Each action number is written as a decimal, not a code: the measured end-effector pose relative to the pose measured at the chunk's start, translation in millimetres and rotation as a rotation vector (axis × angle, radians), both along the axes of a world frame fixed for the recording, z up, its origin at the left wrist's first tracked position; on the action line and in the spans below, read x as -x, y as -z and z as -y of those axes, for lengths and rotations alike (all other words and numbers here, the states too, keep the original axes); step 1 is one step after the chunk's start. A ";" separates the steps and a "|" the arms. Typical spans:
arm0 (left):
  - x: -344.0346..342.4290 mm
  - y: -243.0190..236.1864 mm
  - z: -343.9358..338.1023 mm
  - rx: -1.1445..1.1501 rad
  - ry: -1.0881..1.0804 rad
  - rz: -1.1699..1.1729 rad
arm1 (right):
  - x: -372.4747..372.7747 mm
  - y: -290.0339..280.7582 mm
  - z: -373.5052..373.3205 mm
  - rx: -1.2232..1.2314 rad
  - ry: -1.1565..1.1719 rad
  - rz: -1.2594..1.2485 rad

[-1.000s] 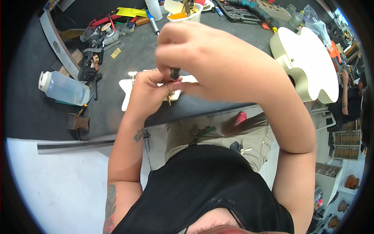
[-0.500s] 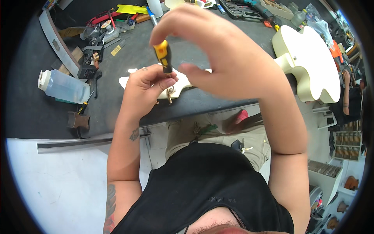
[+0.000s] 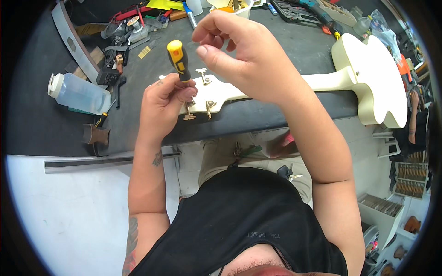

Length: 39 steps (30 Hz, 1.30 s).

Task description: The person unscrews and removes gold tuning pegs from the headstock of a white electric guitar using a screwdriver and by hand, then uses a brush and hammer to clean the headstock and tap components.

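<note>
A cream guitar point(image 3: 377, 78) lies face down on the dark bench, its headstock point(image 3: 223, 92) toward the middle with gold tuners point(image 3: 208, 108) along its edges. My left hand point(image 3: 163, 99) pinches the lower end of a yellow-and-black screwdriver point(image 3: 178, 60) at a tuner on the headstock; the screwdriver stands nearly upright, and its tip and whatever my fingertips cover are hard to make out. Just right of the handle, my right hand point(image 3: 241, 57) hovers with loosely curled fingers apart, holding nothing.
A clear plastic bottle point(image 3: 87, 94) lies at the left, beside assorted tools point(image 3: 115, 64). A white tub point(image 3: 239, 10), a tool case point(image 3: 292, 11) and a cordless tool point(image 3: 322, 16) sit along the back. Another person's arm point(image 3: 413, 115) shows at the far right.
My right hand has come off the screwdriver handle and moved up, exposing it. My left hand and the screwdriver have shifted slightly left, and more of the headstock and neck shows.
</note>
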<state>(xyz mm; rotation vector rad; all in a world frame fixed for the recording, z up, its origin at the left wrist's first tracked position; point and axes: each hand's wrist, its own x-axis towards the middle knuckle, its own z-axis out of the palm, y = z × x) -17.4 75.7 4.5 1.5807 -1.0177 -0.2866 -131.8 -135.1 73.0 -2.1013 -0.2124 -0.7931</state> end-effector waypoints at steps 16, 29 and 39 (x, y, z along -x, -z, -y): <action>4.1 -0.3 -2.3 -0.044 0.047 0.282 | 13.3 -64.0 -23.6 0.828 0.084 -0.283; 0.7 4.3 -1.9 -0.031 0.084 0.071 | 30.5 -44.8 -26.3 0.473 0.079 -0.199; 29.9 -3.0 20.5 0.178 -0.134 -0.098 | 19.5 -45.8 -5.8 0.831 -0.190 0.037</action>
